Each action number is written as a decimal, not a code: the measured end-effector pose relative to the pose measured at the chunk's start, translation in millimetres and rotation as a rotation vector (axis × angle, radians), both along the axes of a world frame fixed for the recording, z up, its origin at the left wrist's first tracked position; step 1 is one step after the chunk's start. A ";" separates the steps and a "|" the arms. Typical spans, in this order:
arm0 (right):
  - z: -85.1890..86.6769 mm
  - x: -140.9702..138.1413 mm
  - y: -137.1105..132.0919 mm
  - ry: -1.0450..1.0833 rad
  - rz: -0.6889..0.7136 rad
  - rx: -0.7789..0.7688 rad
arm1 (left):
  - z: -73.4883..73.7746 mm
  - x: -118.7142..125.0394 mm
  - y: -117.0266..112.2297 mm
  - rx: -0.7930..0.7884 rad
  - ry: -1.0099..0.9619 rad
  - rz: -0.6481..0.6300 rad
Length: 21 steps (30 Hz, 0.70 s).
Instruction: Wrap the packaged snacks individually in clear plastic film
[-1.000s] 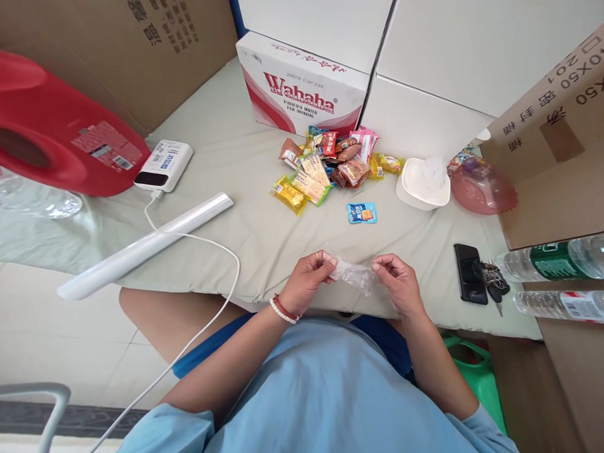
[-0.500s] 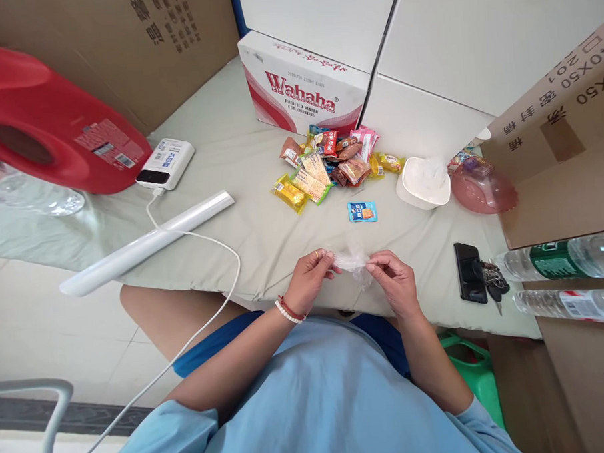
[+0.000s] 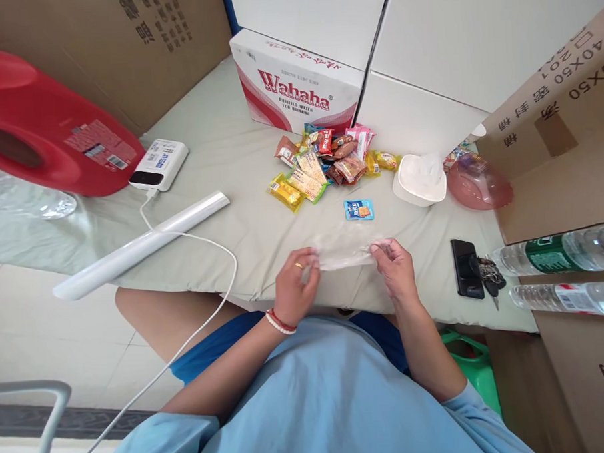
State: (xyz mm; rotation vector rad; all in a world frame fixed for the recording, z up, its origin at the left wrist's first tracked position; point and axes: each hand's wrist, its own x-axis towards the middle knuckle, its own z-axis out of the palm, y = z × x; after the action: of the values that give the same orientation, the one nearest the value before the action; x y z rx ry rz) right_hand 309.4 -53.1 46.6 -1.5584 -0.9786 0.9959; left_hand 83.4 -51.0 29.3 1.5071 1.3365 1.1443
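Observation:
A clear plastic bag (image 3: pixel 344 250) is stretched between my two hands, just above the front part of the cloth-covered table. My left hand (image 3: pixel 297 285) pinches its left end, fingers closed. Its right end is gripped between the thumb and fingers of my right hand (image 3: pixel 396 268). Beyond the bag lies a small blue snack packet (image 3: pixel 359 210). Farther back is a pile of wrapped snacks (image 3: pixel 336 158) in several colours. To the right of the pile stands a white square bowl (image 3: pixel 411 194) with crumpled clear plastic in it.
A Wahaha carton (image 3: pixel 296 86) stands behind the snacks. Rightward are a pink translucent bowl (image 3: pixel 477 184), a phone (image 3: pixel 466 268), keys (image 3: pixel 491 275) and bottles (image 3: pixel 558 252). Leftward lie a white tube-shaped object (image 3: pixel 143 245), a white device (image 3: pixel 160 164) with a cable (image 3: pixel 210 239), and a red jug (image 3: pixel 62 123).
My hands have moved apart, the left one leftward. The plastic bag, bunched up between them before, is now spread wider. The whole view has shifted slightly.

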 end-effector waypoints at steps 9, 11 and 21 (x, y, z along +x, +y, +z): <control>-17.9 10.7 -39.8 -0.095 0.142 0.006 | -1.8 -25.9 25.5 -0.564 -0.570 0.113; -17.3 16.5 -44.0 -0.133 0.150 0.008 | 2.0 -25.2 35.1 -0.628 -0.506 0.102; -27.3 69.7 -41.0 -0.467 -0.220 -0.030 | -19.9 -20.8 26.3 -0.369 -0.305 0.144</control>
State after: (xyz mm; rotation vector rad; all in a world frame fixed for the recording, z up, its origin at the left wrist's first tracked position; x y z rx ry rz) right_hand 379.1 -94.1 19.3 -1.9236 -1.0765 0.5022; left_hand 62.5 -24.7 9.4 0.9452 1.3677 1.0925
